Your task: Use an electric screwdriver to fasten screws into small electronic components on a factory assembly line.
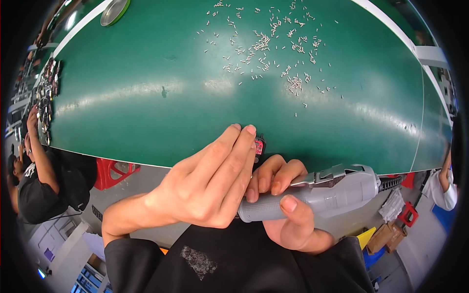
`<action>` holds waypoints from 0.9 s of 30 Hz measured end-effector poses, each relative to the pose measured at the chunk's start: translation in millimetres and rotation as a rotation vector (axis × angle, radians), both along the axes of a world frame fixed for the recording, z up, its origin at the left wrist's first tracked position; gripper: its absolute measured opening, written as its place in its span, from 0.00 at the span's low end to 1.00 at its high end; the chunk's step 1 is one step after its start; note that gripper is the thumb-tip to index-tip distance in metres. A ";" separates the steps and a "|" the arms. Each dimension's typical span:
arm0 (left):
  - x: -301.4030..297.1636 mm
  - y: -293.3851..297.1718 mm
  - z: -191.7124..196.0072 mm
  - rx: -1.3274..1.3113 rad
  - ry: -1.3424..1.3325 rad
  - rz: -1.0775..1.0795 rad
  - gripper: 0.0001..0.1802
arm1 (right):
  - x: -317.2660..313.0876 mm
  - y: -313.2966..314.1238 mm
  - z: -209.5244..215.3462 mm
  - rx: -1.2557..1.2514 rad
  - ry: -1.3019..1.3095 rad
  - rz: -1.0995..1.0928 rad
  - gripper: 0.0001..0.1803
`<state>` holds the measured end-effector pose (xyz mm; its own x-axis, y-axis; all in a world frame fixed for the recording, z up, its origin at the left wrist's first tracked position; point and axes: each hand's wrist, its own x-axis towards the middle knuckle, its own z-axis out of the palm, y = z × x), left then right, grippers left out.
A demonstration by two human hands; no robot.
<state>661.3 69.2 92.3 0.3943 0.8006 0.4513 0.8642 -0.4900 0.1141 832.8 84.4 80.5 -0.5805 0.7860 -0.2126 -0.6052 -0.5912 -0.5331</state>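
Observation:
My right hand [293, 215] is wrapped round a grey electric screwdriver [312, 195] with a metal lever along its body. The tool lies sideways, its black cord end pointing right. My left hand [205, 180] reaches across from the left, fingers pressed together, closed on a small black part with a red face [259, 145]. Only the part's right side shows; the rest is behind my left fingers. The screwdriver's front end sits beneath my left hand, so its tip is hidden. My right fingertips are close to the part, but whether they touch it I cannot tell.
Many small metal pins or screws [264, 41] lie scattered over the far side of the green table [132, 122]. A round green-rimmed dish [115, 12] is at the far left. Dark parts [46, 97] line the left edge, where another person [46, 180] works. Red stools [115, 173] stand beyond.

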 end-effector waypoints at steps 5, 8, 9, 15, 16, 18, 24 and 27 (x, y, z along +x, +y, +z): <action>-4.2 -3.0 10.2 -0.179 -0.038 0.019 0.17 | 8.2 21.9 15.4 0.015 -0.067 0.086 0.13; 0.6 -6.4 9.6 -0.223 -0.080 0.036 0.17 | 19.5 55.2 33.1 0.262 0.023 0.040 0.12; 1.3 -7.1 7.8 -0.217 -0.077 0.037 0.17 | 18.7 65.4 36.1 0.326 0.047 -0.002 0.12; 4.2 -13.7 4.3 -0.177 0.066 0.069 0.17 | 1.7 95.5 40.1 0.446 0.057 -0.032 0.12; 3.6 -13.0 4.9 -0.179 0.060 0.074 0.17 | -1.4 96.3 39.9 0.452 0.028 -0.035 0.12; 2.6 -11.3 4.8 -0.221 -0.046 0.055 0.16 | -5.6 96.0 39.9 0.421 0.035 -0.061 0.12; 1.7 -4.6 -5.1 -0.063 -0.141 0.077 0.17 | -2.9 101.2 43.1 0.440 0.090 -0.081 0.11; 2.4 -2.4 -3.4 -0.046 -0.107 0.058 0.17 | -2.7 100.5 43.5 0.440 0.078 -0.087 0.11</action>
<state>663.7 66.8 88.9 0.2981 0.8415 0.4506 0.8729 -0.4314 0.2281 830.2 184.9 124.0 -0.5091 0.8385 0.1945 -0.6912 -0.2636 -0.6728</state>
